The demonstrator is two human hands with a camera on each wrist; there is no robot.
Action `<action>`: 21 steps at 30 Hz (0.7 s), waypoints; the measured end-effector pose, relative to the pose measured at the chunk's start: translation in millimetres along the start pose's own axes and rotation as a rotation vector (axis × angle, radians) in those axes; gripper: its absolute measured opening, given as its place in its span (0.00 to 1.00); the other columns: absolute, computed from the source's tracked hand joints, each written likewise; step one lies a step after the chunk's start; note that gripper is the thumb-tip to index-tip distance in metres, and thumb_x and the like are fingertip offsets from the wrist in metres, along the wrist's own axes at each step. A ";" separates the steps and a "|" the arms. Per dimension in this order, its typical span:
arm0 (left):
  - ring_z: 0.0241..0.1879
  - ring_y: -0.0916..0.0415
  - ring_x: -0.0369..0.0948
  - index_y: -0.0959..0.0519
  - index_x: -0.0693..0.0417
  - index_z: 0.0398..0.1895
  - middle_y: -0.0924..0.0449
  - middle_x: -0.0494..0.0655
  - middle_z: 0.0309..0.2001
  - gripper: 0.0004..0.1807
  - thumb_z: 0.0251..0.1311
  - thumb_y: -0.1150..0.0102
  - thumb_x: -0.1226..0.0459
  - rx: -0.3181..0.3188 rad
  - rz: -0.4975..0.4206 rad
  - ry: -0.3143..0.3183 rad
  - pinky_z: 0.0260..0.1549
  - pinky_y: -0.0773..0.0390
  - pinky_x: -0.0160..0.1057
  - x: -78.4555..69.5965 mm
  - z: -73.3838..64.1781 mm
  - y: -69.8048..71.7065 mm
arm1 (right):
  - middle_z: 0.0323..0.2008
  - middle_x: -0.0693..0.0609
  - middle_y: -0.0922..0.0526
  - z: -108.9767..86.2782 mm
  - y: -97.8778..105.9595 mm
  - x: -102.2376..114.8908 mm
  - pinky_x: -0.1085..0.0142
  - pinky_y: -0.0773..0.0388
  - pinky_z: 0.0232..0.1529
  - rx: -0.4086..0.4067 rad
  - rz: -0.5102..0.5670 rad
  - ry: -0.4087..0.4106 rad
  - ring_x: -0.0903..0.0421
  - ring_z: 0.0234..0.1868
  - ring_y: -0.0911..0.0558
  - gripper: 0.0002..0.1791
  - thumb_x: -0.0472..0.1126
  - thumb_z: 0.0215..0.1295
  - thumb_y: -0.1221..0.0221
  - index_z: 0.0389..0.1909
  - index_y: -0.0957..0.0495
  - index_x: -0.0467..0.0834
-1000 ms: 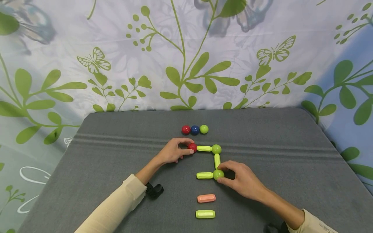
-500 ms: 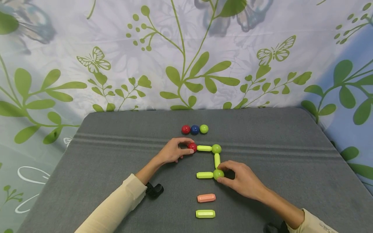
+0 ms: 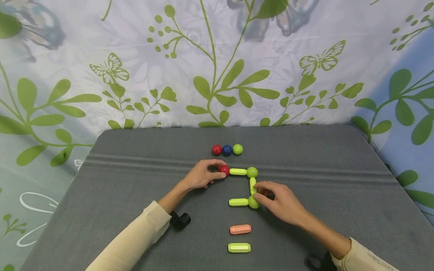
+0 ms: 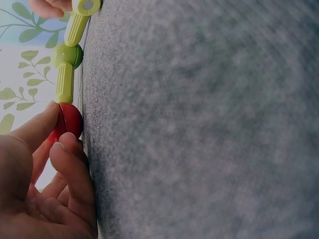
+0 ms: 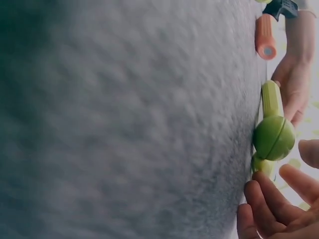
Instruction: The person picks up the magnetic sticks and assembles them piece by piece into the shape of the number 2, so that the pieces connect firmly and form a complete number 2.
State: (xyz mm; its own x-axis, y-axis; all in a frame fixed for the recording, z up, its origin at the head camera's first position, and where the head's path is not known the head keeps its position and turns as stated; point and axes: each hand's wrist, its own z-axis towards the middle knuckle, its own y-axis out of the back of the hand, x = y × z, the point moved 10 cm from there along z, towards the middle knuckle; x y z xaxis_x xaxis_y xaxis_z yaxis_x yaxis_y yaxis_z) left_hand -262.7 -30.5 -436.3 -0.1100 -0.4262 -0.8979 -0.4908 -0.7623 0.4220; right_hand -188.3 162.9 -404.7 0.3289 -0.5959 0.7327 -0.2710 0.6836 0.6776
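Observation:
My left hand (image 3: 202, 174) pinches a red ball (image 4: 72, 121) between thumb and fingers, at the left end of a joined chain. From it a lime-green ribbed stick (image 3: 238, 172) runs right to a green ball (image 3: 252, 172). A second lime stick (image 3: 252, 185) leads down from there to a lower green ball (image 5: 274, 138). Off that ball, a third lime stick (image 3: 238, 202) points left. My right hand (image 3: 283, 201) hovers beside the lower ball and the upright stick, fingers loosely bent. In the right wrist view its thumb and fingers are spread apart from the ball.
A loose red ball (image 3: 216, 149), blue ball (image 3: 227, 150) and lime ball (image 3: 238, 149) stand in a row behind the chain. Nearer me lie an orange stick (image 3: 240, 229) and another lime stick (image 3: 239, 247). A patterned cloth (image 3: 149, 75) hangs behind the grey table (image 3: 129, 210).
My right hand has let go of the lower green ball, its thumb lifting up and away from the ball's near side. The left hand keeps its pinch on the red ball.

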 end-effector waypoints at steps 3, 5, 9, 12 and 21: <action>0.20 0.28 0.40 0.21 0.52 0.58 0.22 0.49 0.48 0.20 0.64 0.35 0.61 -0.001 -0.001 -0.001 0.13 0.30 0.37 0.1 0.1 -0.2 | 0.34 0.60 0.19 5.3 -1.7 -3.2 0.66 0.25 0.32 0.030 0.029 -0.015 0.64 0.31 0.23 0.15 0.46 0.71 0.40 0.52 0.18 0.42; 0.20 0.28 0.40 0.21 0.52 0.58 0.22 0.49 0.48 0.20 0.64 0.35 0.61 -0.002 0.000 -0.002 0.13 0.30 0.37 0.3 0.2 -0.2 | 0.36 0.59 0.18 8.8 -3.3 -5.2 0.66 0.25 0.32 0.057 0.045 -0.027 0.63 0.32 0.22 0.16 0.48 0.72 0.42 0.53 0.19 0.43; 0.20 0.28 0.39 0.21 0.52 0.59 0.22 0.49 0.48 0.20 0.64 0.35 0.61 -0.004 0.005 -0.001 0.13 0.30 0.36 0.7 0.2 0.2 | 0.37 0.59 0.19 15.6 -8.0 -5.6 0.65 0.26 0.35 0.111 0.065 -0.033 0.62 0.33 0.23 0.17 0.50 0.75 0.45 0.53 0.18 0.44; 0.19 0.29 0.39 0.21 0.52 0.59 0.22 0.49 0.48 0.20 0.64 0.34 0.60 -0.005 0.006 0.000 0.13 0.30 0.36 1.0 0.1 0.4 | 0.29 0.60 0.24 19.9 -11.6 -2.8 0.66 0.30 0.32 0.134 0.049 -0.024 0.62 0.29 0.27 0.14 0.51 0.75 0.47 0.42 0.16 0.49; 0.20 0.29 0.39 0.21 0.52 0.58 0.22 0.49 0.48 0.20 0.64 0.35 0.60 -0.011 0.005 -0.001 0.13 0.30 0.37 0.4 -0.2 0.9 | 0.26 0.59 0.28 21.3 -14.8 -0.3 0.66 0.34 0.27 0.143 -0.008 -0.008 0.62 0.26 0.30 0.13 0.52 0.74 0.45 0.41 0.16 0.49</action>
State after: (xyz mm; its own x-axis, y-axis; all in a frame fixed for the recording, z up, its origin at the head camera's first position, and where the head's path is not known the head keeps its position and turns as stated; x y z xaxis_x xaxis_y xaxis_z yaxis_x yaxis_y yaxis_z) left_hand -263.0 -31.5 -436.3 -0.1135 -0.4290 -0.8961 -0.4810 -0.7655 0.4274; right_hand -203.7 144.0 -413.6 0.3241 -0.6050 0.7273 -0.3950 0.6120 0.6851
